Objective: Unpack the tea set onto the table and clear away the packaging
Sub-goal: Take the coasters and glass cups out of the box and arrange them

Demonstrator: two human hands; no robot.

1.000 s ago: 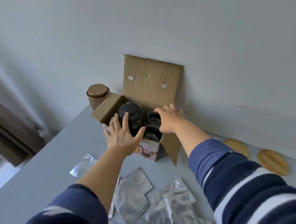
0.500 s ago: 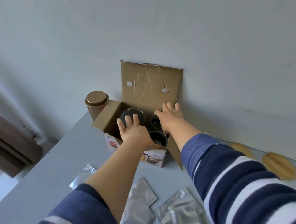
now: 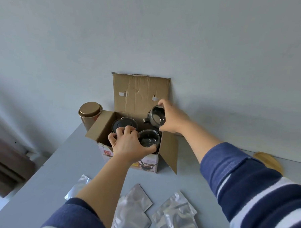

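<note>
The right hand (image 3: 172,119) has lifted one cup (image 3: 156,118) clear of the box (image 3: 103,128), gripping it; the left hand (image 3: 129,146) now clasps another cup (image 3: 148,140), so unpacking is underway.

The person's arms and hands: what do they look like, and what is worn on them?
Both hands, left hand and right hand, are bare, without gloves. Each arm wears a dark blue knitted sleeve with white stripes, pushed up so the forearms show.
</note>
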